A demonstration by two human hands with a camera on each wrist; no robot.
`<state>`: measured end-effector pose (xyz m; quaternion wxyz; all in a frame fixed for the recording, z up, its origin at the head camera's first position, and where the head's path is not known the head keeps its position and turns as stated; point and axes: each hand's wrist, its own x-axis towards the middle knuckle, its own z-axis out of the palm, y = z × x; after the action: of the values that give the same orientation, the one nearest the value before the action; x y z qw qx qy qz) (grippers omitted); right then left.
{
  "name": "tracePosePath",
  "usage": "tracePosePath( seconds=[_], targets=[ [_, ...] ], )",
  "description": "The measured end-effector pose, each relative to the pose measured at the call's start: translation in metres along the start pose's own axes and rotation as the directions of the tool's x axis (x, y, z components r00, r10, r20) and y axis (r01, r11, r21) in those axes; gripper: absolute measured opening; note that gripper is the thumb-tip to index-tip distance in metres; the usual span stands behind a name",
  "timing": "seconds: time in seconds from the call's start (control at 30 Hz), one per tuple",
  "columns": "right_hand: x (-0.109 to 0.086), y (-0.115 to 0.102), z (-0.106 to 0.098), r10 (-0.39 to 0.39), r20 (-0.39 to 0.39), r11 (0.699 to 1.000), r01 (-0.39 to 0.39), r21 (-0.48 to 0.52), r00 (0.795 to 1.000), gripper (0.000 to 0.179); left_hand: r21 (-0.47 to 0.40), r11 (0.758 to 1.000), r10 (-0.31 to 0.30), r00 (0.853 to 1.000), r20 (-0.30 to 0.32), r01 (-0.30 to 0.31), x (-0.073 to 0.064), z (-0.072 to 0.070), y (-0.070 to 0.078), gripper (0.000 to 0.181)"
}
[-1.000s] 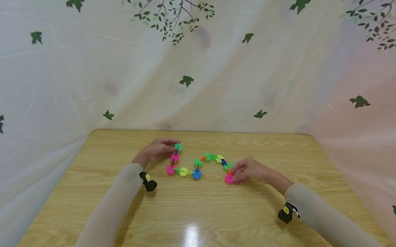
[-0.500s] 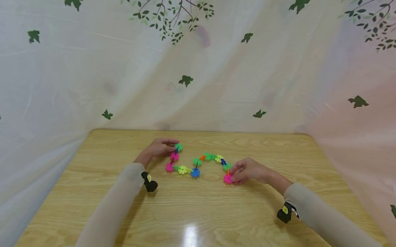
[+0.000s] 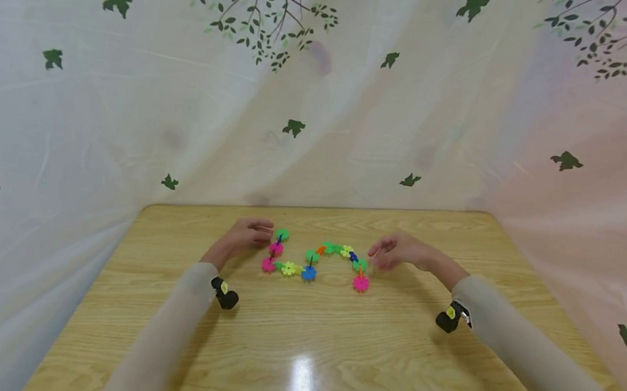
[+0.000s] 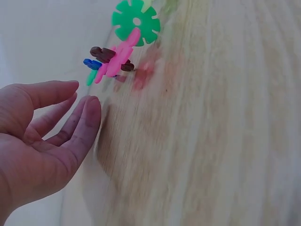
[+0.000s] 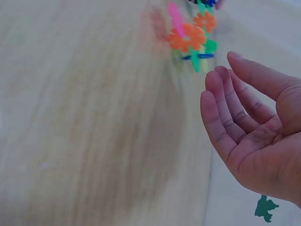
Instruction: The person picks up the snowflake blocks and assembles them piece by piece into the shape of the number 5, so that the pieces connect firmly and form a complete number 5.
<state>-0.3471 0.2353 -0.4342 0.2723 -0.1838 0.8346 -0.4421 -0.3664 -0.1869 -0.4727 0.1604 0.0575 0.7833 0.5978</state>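
A chain of notched plastic snowflake discs lies on the table, with a pink disc [image 3: 360, 284] at its right end and a green disc [image 3: 282, 235] at its left end. Between them, a blue disc [image 3: 308, 274] marks a low bend, and green and yellow discs arch toward the right. My left hand [image 3: 246, 235] is just left of the green end, apart from it; in the left wrist view its fingers are relaxed and hold nothing. Beyond the chain's right end hovers my right hand [image 3: 402, 251], its loosely bent fingers holding nothing in the right wrist view, near an orange disc [image 5: 187, 37].
The wooden table [image 3: 303, 323] ends at a back edge against a pale cloth backdrop [image 3: 231, 121] printed with leaves and birds. A black wrist camera [image 3: 224, 293] sits on the left sleeve and another camera [image 3: 449, 317] on the right.
Both hands have let go of the chain's ends. The left hand has drawn slightly left, the right hand has lifted back from the pink disc. The chain stays on the table.
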Motion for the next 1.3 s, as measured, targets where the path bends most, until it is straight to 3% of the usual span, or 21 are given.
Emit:
tracePosePath(
  seconds=[0.2, 0.33, 0.6, 1.0, 1.23, 1.3],
  targets=[
    [0.022, -0.004, -0.014, -0.044, 0.012, 0.999, 0.044, 0.001, 0.999, 0.045, 0.103, 0.994, 0.012, 0.996, 0.086, -0.02, -0.024, -0.008, -0.006, 0.045],
    [0.037, -0.003, -0.016, -0.037, 0.031, 0.999, 0.037, 0.028, 0.999, 0.046, 0.09, 0.996, -0.011, 0.993, 0.115, 0.001, -0.035, -0.008, -0.009, 0.045],
    [0.058, -0.004, -0.012, -0.051, 0.091, 0.998, 0.047, 0.049, 0.995, 0.045, 0.062, 0.998, -0.022, 0.985, 0.171, 0.011, -0.045, -0.002, -0.007, 0.046],
    [0.076, -0.002, -0.002, -0.05, 0.177, 0.998, 0.056, -0.027, 0.983, 0.045, 0.046, 0.997, -0.061, 0.985, 0.163, 0.054, -0.045, 0.006, -0.009, 0.049],
    [0.077, -0.003, -0.004, -0.044, 0.218, 0.998, 0.053, -0.036, 0.975, 0.046, 0.147, 0.988, -0.054, 0.991, 0.122, 0.036, -0.046, 0.006, -0.009, 0.053],
    [0.077, -0.004, -0.005, -0.048, 0.232, 0.997, 0.059, -0.042, 0.972, 0.046, 0.138, 0.989, -0.06, 0.991, 0.122, 0.043, -0.045, 0.006, -0.009, 0.054]
  ],
)
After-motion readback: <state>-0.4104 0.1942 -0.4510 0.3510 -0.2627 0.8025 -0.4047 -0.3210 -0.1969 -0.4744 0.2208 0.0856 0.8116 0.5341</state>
